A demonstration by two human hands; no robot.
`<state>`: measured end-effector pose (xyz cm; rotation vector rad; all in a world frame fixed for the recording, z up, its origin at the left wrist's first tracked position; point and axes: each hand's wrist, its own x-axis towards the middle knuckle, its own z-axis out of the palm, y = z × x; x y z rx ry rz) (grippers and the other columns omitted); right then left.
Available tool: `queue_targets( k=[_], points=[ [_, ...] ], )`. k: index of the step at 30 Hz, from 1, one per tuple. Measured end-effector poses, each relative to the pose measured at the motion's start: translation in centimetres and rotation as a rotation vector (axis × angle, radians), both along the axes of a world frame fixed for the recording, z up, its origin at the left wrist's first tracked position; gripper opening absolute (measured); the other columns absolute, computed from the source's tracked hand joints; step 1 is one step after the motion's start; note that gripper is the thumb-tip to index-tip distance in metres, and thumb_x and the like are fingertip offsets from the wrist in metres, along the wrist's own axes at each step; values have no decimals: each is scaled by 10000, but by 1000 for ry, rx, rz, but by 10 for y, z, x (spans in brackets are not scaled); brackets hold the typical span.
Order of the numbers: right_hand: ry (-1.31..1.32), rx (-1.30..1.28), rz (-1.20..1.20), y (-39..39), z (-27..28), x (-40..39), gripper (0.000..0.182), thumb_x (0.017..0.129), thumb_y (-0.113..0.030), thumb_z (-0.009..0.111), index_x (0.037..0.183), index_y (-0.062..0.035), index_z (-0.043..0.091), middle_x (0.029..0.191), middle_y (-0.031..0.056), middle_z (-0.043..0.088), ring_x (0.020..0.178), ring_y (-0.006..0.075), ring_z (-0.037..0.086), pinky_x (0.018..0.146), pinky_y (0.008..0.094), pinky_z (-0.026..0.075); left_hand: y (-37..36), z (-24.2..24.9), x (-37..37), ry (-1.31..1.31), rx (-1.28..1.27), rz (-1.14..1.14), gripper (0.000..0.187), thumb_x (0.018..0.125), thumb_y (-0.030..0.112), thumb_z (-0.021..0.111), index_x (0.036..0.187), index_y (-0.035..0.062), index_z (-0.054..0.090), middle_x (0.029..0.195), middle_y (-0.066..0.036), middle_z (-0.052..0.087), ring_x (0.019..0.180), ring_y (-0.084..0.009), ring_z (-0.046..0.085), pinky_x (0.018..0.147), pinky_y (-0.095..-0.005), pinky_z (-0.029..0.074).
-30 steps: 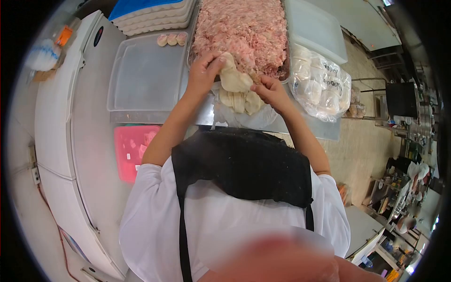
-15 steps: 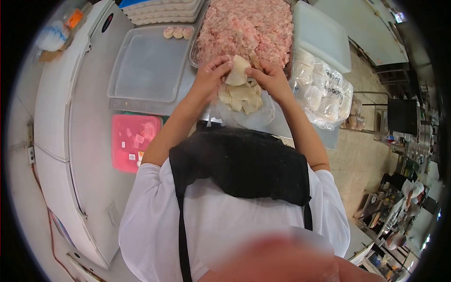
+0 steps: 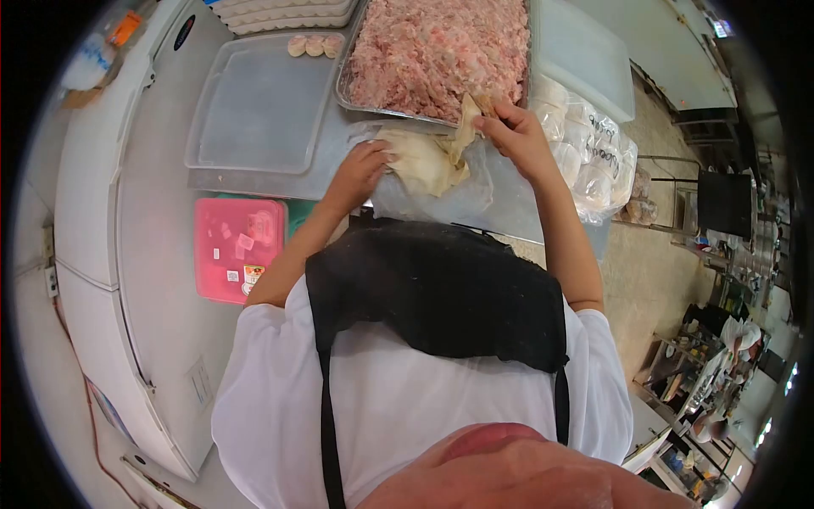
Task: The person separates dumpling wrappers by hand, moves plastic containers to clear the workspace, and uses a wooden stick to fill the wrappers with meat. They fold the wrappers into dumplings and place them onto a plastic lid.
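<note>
My left hand (image 3: 362,172) has its fingertips on the left edge of a stack of pale dough wrappers (image 3: 415,163), which lies on clear plastic (image 3: 479,197). My right hand (image 3: 515,136) pinches a wrapper (image 3: 468,119) at the near edge of the meat tray, with a brownish implement partly hidden by the fingers. Beyond both hands sits a large tray heaped with pink ground meat (image 3: 437,55). Three small round filled pieces (image 3: 314,46) stand at the far right corner of a translucent tray (image 3: 254,106).
Stacked white trays (image 3: 284,15) are at the back left. Bagged round wrappers (image 3: 585,157) and a translucent container (image 3: 585,55) stand on the right. A pink lidded box (image 3: 240,229) lies below the table's left side, beside a white freezer (image 3: 174,280).
My hands have moved apart. My left hand has come down to the stack's left edge, and my right hand has shifted slightly right with a wrapper. The view has shifted slightly.
</note>
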<state>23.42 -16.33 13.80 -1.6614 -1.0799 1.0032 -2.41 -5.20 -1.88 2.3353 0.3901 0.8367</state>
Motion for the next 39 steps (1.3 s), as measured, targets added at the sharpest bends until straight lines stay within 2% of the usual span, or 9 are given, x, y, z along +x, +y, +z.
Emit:
queue_targets(
  k=[7, 10, 13, 16, 20, 23, 26, 34, 39],
  points=[
    [-117, -2, 39, -10, -4, 0, 263, 835, -241, 708, 741, -23, 594, 685, -63, 433, 628, 49, 369, 551, 248, 297, 2, 55, 1, 170, -416, 112, 175, 796, 129, 687, 954, 59, 654, 960, -109, 604, 942, -308, 575, 806, -391, 465],
    [-80, -18, 33, -8, 7, -11, 257, 831, -257, 715, 792, -20, 621, 684, -62, 431, 629, 51, 371, 555, 245, 303, -11, 65, 32, -33, -46, 32, 194, 768, 141, 709, 935, 61, 651, 944, -106, 598, 926, -312, 570, 814, -395, 458],
    [-104, -25, 64, -5, 6, -13, 256, 827, -258, 713, 852, -16, 636, 686, -61, 435, 633, 49, 376, 561, 242, 311, -10, 34, 40, 49, 100, -90, 188, 764, 130, 703, 929, 60, 647, 955, -106, 601, 923, -321, 567, 856, -404, 447],
    [-129, -25, 83, -8, 12, -17, 259, 825, -251, 707, 902, -13, 641, 683, -62, 438, 634, 48, 379, 559, 243, 314, 3, 14, 25, 40, 65, 18, 271, 763, 148, 704, 1017, 67, 656, 1055, -114, 617, 975, -329, 570, 903, -417, 433],
    [-128, -10, 87, -9, 11, -18, 217, 830, -227, 699, 892, -30, 631, 673, -70, 440, 615, 38, 376, 540, 231, 303, 8, 51, 3, 236, -103, 50, 543, 782, 201, 705, 1288, 84, 547, 1205, -127, 610, 1113, -322, 557, 941, -400, 430],
    [-106, 11, 120, -4, 3, -18, 169, 843, -212, 699, 879, -65, 623, 648, -91, 424, 566, 15, 357, 489, 213, 266, -4, 85, 20, 66, -289, -3, 487, 839, 202, 688, 1281, 59, 542, 1168, -114, 632, 1079, -252, 594, 922, -350, 450],
    [-54, 27, 145, 2, 3, -20, 162, 847, -203, 692, 898, -62, 632, 655, -95, 438, 564, 12, 363, 484, 208, 273, -8, 93, 52, -172, -1146, -315, 396, 889, 201, 663, 1231, 25, 568, 1119, -87, 635, 1037, -170, 600, 901, -302, 460],
    [-89, 41, 61, 9, 4, -18, 173, 843, -197, 697, 944, -64, 653, 655, -88, 458, 545, 10, 376, 472, 198, 275, 9, 94, 63, -239, -1241, -220, 268, 915, 139, 618, 1144, 6, 577, 1068, -52, 626, 947, -134, 609, 849, -283, 495],
    [-45, 7, 50, 16, 11, -26, 190, 828, -201, 691, 900, -28, 656, 650, -35, 547, 562, 36, 453, 499, 221, 350, -4, 112, 75, -205, -1176, -283, 284, 914, 161, 632, 1149, 8, 589, 1030, -40, 638, 933, -124, 612, 833, -278, 498]
  ],
)
